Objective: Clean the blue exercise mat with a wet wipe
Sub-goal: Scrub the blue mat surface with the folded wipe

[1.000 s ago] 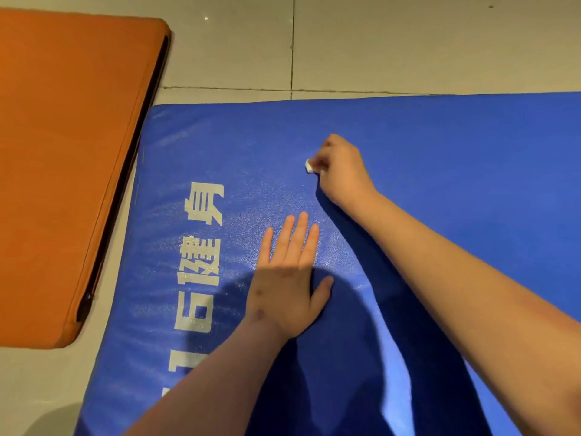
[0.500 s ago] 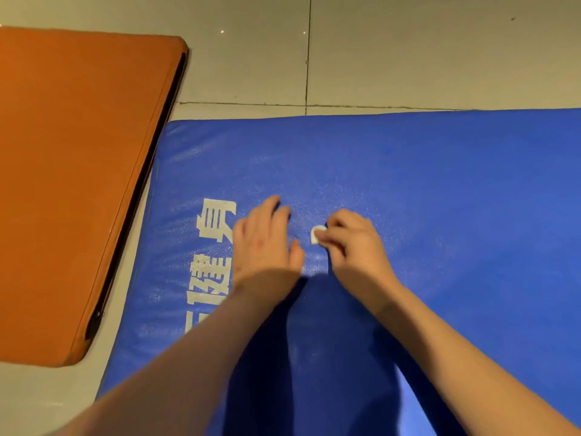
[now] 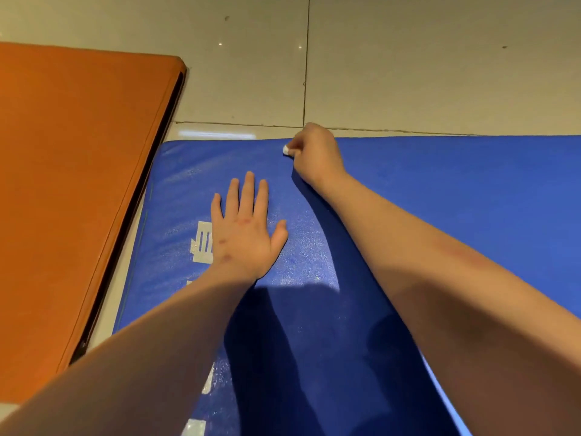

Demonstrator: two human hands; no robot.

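Note:
The blue exercise mat (image 3: 456, 196) lies flat on the floor and fills the lower right of the view, with white printed characters along its left side. My right hand (image 3: 314, 155) is stretched out to the mat's far edge, fingers curled round a small wadded white wet wipe (image 3: 286, 150) that peeks out at its left. My left hand (image 3: 245, 228) lies flat on the mat, fingers spread and straight, partly covering a white character. A damp sheen shows on the mat around my left hand.
An orange mat (image 3: 78, 190) lies on the floor at the left, close beside the blue one with a narrow strip of floor between. Pale floor tiles (image 3: 408, 64) stretch beyond the blue mat's far edge.
My right hand with the wipe has pushed away from me, from beside my left hand to the mat's far edge. My left hand has flattened, fingers spread.

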